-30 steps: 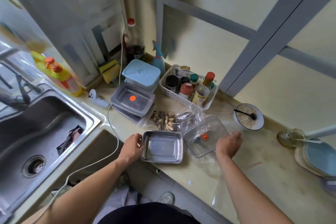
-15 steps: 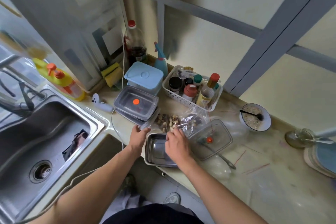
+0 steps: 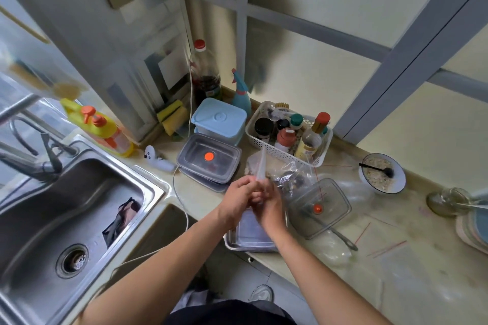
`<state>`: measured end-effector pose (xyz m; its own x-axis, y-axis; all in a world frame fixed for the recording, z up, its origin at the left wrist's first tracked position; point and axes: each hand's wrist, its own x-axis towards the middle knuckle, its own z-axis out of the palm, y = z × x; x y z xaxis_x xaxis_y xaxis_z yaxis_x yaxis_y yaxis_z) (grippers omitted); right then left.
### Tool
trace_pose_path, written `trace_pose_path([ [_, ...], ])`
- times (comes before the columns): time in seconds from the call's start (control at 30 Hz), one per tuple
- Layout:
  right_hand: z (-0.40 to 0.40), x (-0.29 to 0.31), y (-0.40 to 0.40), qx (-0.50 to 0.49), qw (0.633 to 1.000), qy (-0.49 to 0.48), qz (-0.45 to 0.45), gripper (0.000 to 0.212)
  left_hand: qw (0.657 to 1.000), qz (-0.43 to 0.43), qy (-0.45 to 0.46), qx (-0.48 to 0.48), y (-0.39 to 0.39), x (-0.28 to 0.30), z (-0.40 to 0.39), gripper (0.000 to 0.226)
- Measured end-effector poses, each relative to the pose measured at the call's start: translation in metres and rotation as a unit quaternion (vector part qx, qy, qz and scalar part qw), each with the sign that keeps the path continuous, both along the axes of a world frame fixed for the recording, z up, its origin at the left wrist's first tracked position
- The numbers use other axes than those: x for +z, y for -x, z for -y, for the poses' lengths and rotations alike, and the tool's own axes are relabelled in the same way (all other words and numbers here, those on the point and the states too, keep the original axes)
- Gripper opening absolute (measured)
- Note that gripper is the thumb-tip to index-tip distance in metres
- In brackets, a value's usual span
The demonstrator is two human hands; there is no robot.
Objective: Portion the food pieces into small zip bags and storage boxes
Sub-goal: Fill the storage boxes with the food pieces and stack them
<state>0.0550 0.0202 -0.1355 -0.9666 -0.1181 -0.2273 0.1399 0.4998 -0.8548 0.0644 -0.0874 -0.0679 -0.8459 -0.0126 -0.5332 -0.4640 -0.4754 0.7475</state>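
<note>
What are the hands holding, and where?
Both the left hand and right hand pinch a small clear zip bag by its lower end, above the metal box.

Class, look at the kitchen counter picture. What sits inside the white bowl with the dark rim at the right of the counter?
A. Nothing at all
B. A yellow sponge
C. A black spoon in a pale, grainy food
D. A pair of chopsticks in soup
C: the white bowl holds a pale, grainy food with a black spoon lying across it, the handle pointing left.
</note>
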Motion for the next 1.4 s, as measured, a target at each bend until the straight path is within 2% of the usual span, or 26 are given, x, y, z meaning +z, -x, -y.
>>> trace_pose_path([
  [0.03, 0.0, 0.007, 0.004, -0.033, 0.997, 0.057, 0.029, 0.036, 1.0, -0.022, -0.01, -0.006, 0.0, 0.008, -0.001, 0.014],
  [0.1, -0.002, 0.015, 0.017, -0.056, 0.995, 0.07, 0.037, 0.023, 0.999, -0.048, -0.003, 0.002, 0.0, 0.019, 0.003, 0.035],
  [0.13, -0.004, 0.014, 0.021, -0.066, 0.994, 0.074, 0.038, 0.024, 0.998, -0.051, 0.025, 0.021, -0.001, 0.021, 0.007, 0.04],
  [0.2, -0.006, 0.024, 0.023, -0.086, 0.989, 0.11, 0.057, 0.026, 0.989, -0.043, 0.123, 0.074, -0.002, 0.015, 0.016, 0.027],
  [0.23, -0.007, 0.026, 0.023, -0.09, 0.986, 0.124, 0.07, 0.027, 0.98, -0.036, 0.176, 0.087, -0.002, 0.006, 0.021, 0.017],
  [0.27, -0.009, 0.031, 0.022, -0.088, 0.983, 0.141, 0.078, 0.027, 0.971, -0.031, 0.225, 0.078, -0.002, -0.001, 0.026, 0.017],
  [0.33, -0.017, 0.032, 0.019, -0.07, 0.982, 0.146, 0.094, 0.028, 0.953, -0.036, 0.299, 0.019, -0.004, -0.014, 0.034, 0.044],
  [0.4, -0.026, 0.028, 0.014, -0.015, 0.984, 0.119, 0.133, 0.028, 0.947, -0.033, 0.317, -0.034, -0.007, -0.022, 0.038, 0.06],
  [0.43, -0.028, 0.024, 0.011, 0.01, 0.983, 0.1, 0.155, 0.027, 0.951, -0.03, 0.306, -0.044, -0.01, -0.022, 0.038, 0.058],
  [0.53, -0.036, 0.013, 0.004, 0.074, 0.979, -0.001, 0.192, 0.027, 0.965, -0.026, 0.261, -0.029, -0.017, -0.03, 0.033, 0.036],
  [0.6, -0.041, 0.001, 0.0, 0.098, 0.973, -0.065, 0.2, 0.027, 0.951, 0.019, 0.308, 0.0, -0.02, -0.042, 0.03, 0.024],
  [0.67, -0.046, -0.012, -0.003, 0.118, 0.966, -0.113, 0.198, 0.029, 0.92, 0.078, 0.384, -0.008, -0.026, -0.051, 0.028, 0.026],
  [0.73, -0.049, -0.017, -0.007, 0.118, 0.962, -0.147, 0.199, 0.033, 0.879, 0.065, 0.471, -0.039, -0.035, -0.058, 0.028, 0.042],
  [0.83, -0.048, -0.014, -0.013, 0.128, 0.957, -0.152, 0.212, 0.033, 0.768, -0.089, 0.627, -0.091, -0.046, -0.068, 0.031, 0.046],
  [0.87, -0.047, -0.012, -0.015, 0.133, 0.959, -0.142, 0.207, 0.031, 0.743, -0.131, 0.641, -0.142, -0.047, -0.067, 0.033, 0.041],
  [0.9, -0.046, -0.011, -0.016, 0.137, 0.963, -0.126, 0.195, 0.03, 0.734, -0.15, 0.63, -0.203, -0.047, -0.066, 0.034, 0.039],
  [0.93, -0.044, -0.01, -0.018, 0.136, 0.969, -0.096, 0.184, 0.029, 0.738, -0.158, 0.603, -0.261, -0.047, -0.063, 0.032, 0.044],
  [1.0, -0.042, -0.011, -0.02, 0.113, 0.981, -0.032, 0.155, 0.028, 0.789, -0.106, 0.514, -0.32, -0.05, -0.053, 0.026, 0.047],
  [1.1, -0.042, -0.013, -0.017, 0.073, 0.992, 0.028, 0.102, 0.033, 0.869, -0.025, 0.388, -0.305, -0.051, -0.051, 0.026, 0.049],
  [1.17, -0.046, -0.013, -0.017, 0.053, 0.994, 0.031, 0.085, 0.016, 0.9, -0.034, 0.322, -0.291, -0.053, -0.062, 0.032, 0.052],
  [1.2, -0.049, -0.014, -0.017, 0.044, 0.995, 0.036, 0.087, 0.004, 0.902, -0.033, 0.315, -0.293, -0.055, -0.066, 0.035, 0.052],
  [1.23, -0.052, -0.016, -0.018, 0.042, 0.994, 0.032, 0.096, 0.016, 0.896, -0.03, 0.325, -0.301, -0.056, -0.068, 0.038, 0.052],
  [1.3, -0.057, -0.017, -0.019, 0.052, 0.99, 0.041, 0.122, 0.062, 0.874, -0.029, 0.365, -0.321, -0.057, -0.069, 0.041, 0.055],
  [1.33, -0.059, -0.021, -0.018, 0.072, 0.988, 0.038, 0.134, 0.07, 0.862, -0.032, 0.384, -0.329, -0.057, -0.071, 0.043, 0.051],
  [1.37, -0.059, -0.021, -0.018, 0.099, 0.984, 0.034, 0.142, 0.062, 0.852, -0.03, 0.402, -0.335, -0.055, -0.073, 0.044, 0.042],
  [1.4, -0.06, -0.022, -0.017, 0.123, 0.983, 0.018, 0.139, 0.042, 0.845, -0.023, 0.416, -0.335, -0.053, -0.074, 0.044, 0.032],
])
